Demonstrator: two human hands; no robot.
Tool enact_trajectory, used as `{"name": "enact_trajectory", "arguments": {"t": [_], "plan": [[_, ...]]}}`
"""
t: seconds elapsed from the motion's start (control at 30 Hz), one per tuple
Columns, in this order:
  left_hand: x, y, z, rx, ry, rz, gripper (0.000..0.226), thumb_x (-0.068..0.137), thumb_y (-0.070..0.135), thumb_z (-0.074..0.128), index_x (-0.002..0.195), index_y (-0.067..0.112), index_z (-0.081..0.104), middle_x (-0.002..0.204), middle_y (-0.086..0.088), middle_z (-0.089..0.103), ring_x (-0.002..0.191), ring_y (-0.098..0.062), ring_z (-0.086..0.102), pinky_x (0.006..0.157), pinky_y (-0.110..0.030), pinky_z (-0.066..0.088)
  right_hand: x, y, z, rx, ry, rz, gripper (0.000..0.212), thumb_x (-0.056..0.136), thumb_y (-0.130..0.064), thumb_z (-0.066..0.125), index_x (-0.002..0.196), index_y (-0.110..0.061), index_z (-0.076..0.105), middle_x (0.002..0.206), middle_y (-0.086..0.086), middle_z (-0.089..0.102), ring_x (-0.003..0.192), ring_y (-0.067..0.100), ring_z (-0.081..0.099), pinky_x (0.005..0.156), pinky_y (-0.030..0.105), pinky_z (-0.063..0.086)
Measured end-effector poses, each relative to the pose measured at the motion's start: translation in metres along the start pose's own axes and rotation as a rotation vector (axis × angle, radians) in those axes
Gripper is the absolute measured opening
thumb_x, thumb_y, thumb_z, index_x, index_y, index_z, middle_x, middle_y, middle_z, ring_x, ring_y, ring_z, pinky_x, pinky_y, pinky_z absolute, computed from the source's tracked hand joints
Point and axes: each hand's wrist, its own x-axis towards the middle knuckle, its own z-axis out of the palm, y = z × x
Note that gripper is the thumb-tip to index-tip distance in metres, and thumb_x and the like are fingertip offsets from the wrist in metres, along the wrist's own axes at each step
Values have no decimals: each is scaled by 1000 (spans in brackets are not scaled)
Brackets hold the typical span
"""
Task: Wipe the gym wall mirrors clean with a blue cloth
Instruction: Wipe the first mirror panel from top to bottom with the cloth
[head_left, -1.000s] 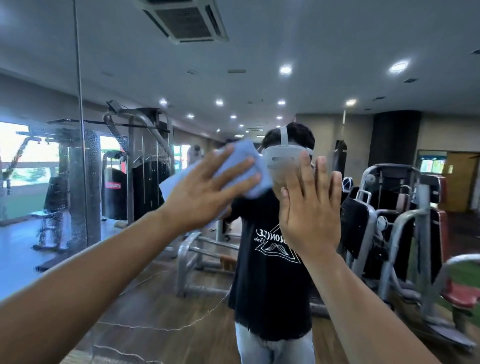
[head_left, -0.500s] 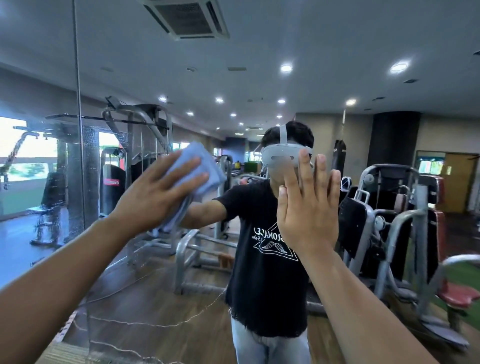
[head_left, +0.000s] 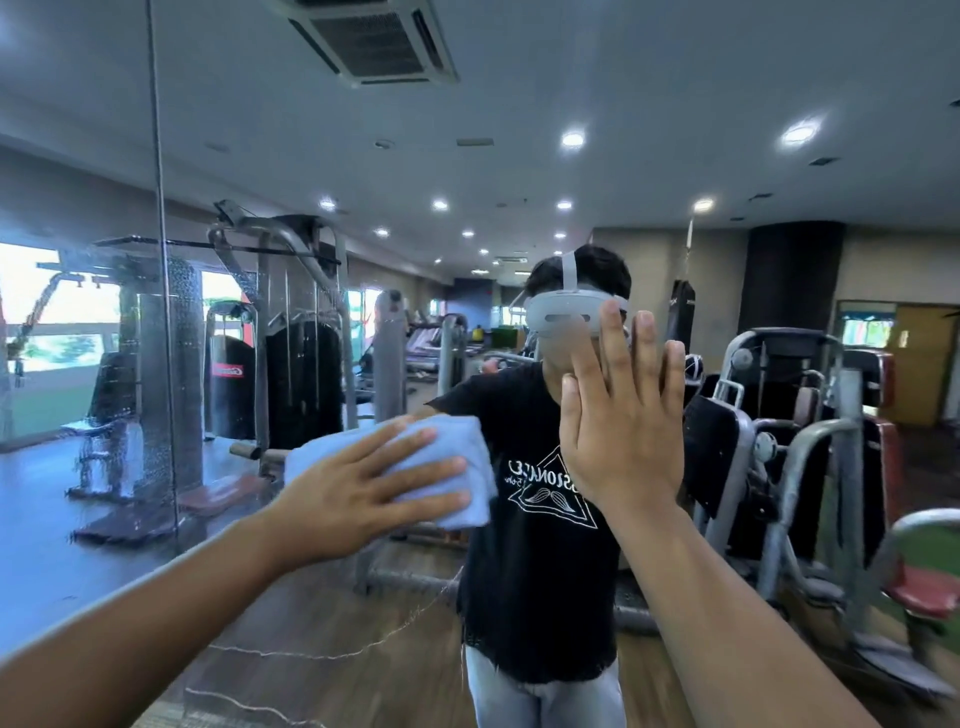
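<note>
The wall mirror fills the view and reflects the gym and a person in a black T-shirt with a grey headset. My left hand presses a folded blue cloth flat against the glass at chest height, fingers spread and straight over it. My right hand lies flat on the mirror to the right of the cloth, fingers straight and pointing up, holding nothing. Wet streaks and droplets show on the glass at the left, and thin run lines cross the lower part.
A vertical seam between mirror panels runs down the left side. The reflection shows weight machines at the right, a cable station at the left, wooden floor and bright windows.
My left hand has swept the cloth from head height leftward, then down and right to chest height. My right hand has stayed flat on the glass.
</note>
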Motion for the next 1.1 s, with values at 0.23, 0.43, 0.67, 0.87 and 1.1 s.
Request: {"name": "enact_trajectory", "arguments": {"t": [0.23, 0.43, 0.67, 0.87, 1.1], "plan": [[18, -69, -23, -107, 107, -666, 59, 91, 23, 50, 149, 22, 35, 157, -16, 36, 149, -46, 18, 114, -67, 30, 1, -3, -1, -12, -8, 1, 57, 108, -31, 30, 163, -16, 26, 170, 11, 16, 157, 37, 12, 128, 55, 2], [100, -45, -10, -88, 279, -853, 69, 91, 8, 58, 153, 25, 32, 164, -4, 26, 152, -37, 9, 125, -38, 2, 0, -3, -3, -2, -1, -2, 56, 108, -31, 33, 162, -18, 28, 171, 9, 16, 158, 34, 12, 127, 56, 7], [42, 41, 6, -98, 93, -434, 59, 98, 16, 53, 153, 22, 35, 161, -8, 32, 152, -39, 17, 123, -54, 19, 1, 0, -5, 18, -18, -2, 57, 108, -34, 28, 163, -19, 25, 171, 9, 14, 158, 31, 7, 128, 51, -1], [-26, -9, -9, -118, 15, -757, 73, 84, 17, 66, 149, 20, 34, 160, -11, 29, 153, -40, 11, 116, -65, 27, 0, -2, -1, 4, -10, 12, 57, 107, -32, 30, 163, -18, 27, 171, 9, 16, 158, 33, 10, 127, 57, 8], [89, -41, -18, -125, 205, -1048, 62, 99, 21, 48, 155, 28, 23, 167, -3, 17, 154, -35, 3, 125, -51, 9, 1, -4, -3, -18, 2, 12, 56, 108, -32, 30, 162, -17, 28, 171, 10, 17, 158, 32, 8, 128, 53, 2]]}}
